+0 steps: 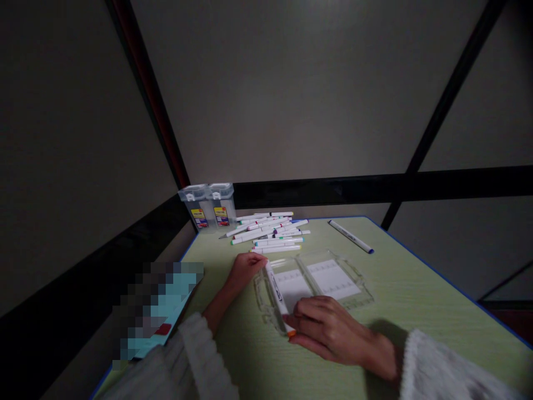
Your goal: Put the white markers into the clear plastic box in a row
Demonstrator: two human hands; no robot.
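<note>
A white marker (277, 296) with an orange end lies along the left edge of a clear plastic marker case (333, 280), which is open flat on the green table (416, 300). My left hand (245, 269) pinches the marker's far end, fingers closed. My right hand (328, 330) grips its near, orange-tipped end, fingers curled. Both wrists wear white knitted sleeves.
A pile of several white markers (270, 230) lies beyond the case. Two clear lidded boxes (208, 206) stand at the table's far left corner. A single marker (350, 236) lies at the far right. A blurred light-blue item (158, 311) sits at the left edge.
</note>
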